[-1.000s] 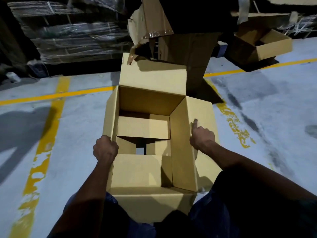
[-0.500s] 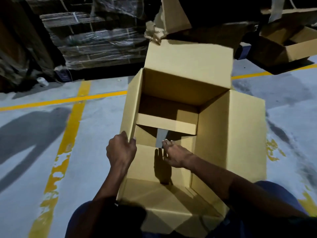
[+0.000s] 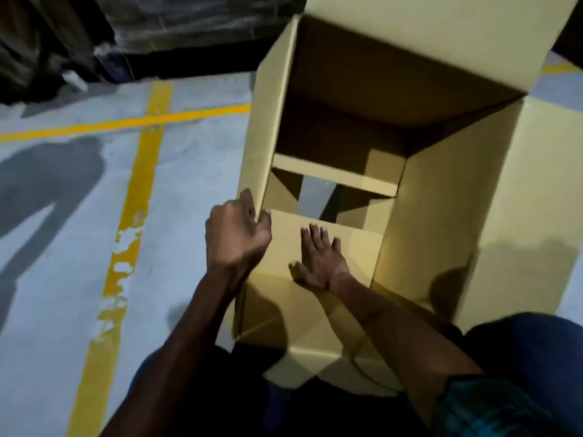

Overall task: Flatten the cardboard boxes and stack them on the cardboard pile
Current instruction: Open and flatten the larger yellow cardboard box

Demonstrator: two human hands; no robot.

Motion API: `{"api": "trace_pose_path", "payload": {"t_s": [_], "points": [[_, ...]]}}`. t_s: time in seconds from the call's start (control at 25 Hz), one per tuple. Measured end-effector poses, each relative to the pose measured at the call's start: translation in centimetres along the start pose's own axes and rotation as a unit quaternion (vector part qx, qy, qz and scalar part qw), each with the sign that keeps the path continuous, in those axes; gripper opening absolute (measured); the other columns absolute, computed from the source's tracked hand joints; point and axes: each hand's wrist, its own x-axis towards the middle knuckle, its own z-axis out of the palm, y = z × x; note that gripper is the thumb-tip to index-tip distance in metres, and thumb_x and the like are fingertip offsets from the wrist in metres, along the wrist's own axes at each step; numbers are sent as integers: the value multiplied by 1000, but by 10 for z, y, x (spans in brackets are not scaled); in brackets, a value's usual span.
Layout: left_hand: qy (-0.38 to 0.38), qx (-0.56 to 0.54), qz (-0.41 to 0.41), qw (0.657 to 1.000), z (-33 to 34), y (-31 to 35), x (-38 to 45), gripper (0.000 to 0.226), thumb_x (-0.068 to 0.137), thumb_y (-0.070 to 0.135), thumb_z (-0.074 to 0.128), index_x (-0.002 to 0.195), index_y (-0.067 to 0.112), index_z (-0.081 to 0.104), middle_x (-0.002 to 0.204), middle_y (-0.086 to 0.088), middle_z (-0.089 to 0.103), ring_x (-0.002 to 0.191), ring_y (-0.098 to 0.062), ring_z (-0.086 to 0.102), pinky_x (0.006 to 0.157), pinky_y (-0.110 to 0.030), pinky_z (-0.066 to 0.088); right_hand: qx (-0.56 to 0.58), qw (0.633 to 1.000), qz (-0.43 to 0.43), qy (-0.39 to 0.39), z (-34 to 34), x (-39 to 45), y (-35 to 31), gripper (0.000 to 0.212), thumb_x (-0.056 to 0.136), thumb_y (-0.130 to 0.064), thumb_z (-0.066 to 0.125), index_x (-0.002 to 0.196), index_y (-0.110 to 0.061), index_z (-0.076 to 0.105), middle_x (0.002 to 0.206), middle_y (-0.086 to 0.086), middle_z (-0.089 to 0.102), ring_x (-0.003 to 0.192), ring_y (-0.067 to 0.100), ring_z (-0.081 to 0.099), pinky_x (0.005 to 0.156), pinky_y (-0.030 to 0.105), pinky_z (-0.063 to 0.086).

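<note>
Head view: left hand [image 3: 236,234] grip pinching plain box [image 3: 441,200] wall; right hand [image 3: 318,260] flat, fingers spread

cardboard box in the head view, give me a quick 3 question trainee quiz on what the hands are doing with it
1. True or false: the cardboard box is already pressed flat on the floor.
2. Which hand grips the edge of the box's side wall? A) left hand B) right hand C) neither
3. Fill in: the right hand lies open, palm down, on the near inner ____ of the box.

Key
1. False. It stands open, and the floor shows through a gap between its bottom flaps.
2. A. The left hand's fingers curl over the wall's near edge.
3. Flap. The fingers lie spread on it, closed around nothing.
</note>
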Motion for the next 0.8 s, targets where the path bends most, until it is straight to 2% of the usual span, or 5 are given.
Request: {"api": "trace_pose_path", "payload": {"t_s": [0.16,0.28,0.4,0.56,0.8], "points": [[-15,3,-21,1000,12,-8,7,26,93,29,60,101,5,62,79,-15,65,69,-27,53,62,-28,34,56,998,20,-18,7,21,-13,90,94,-70,28,159,-20,-8,166,7,-15,152,31,-13,121,58,-2],[-36,43,-8,998,20,-3,4,32,95,30,57,115,5,60,95,-18,69,83,-32,61,66,-29,34,76,996,25,-49,15,27,-16,85,95,-68,28,159,-21,-1,167,7,-8,153,31,-7,119,61,0],[-67,59,3,996,27,5,-1,40,96,30,55,129,7,56,109,-19,69,97,-37,63,73,-35,45,67,993,22,-96,17,31,-12,83,96,-67,27,160,-21,-1,167,6,-6,154,30,-4,118,64,1],[-88,76,2,993,31,18,-3,47,97,33,55,138,11,51,118,-19,67,105,-37,62,85,-40,50,29,992,35,-120,11,35,-9,83,94,-71,18,160,-24,0,167,3,-6,154,29,-4,111,68,-12],[-65,25,-5,998,22,28,-8,49,93,28,59,139,12,53,104,-18,70,98,-36,62,76,-35,46,49,991,35,-121,17,39,-13,82,93,-72,11,159,-26,-2,167,0,-8,154,27,-7,106,70,-20]]}}
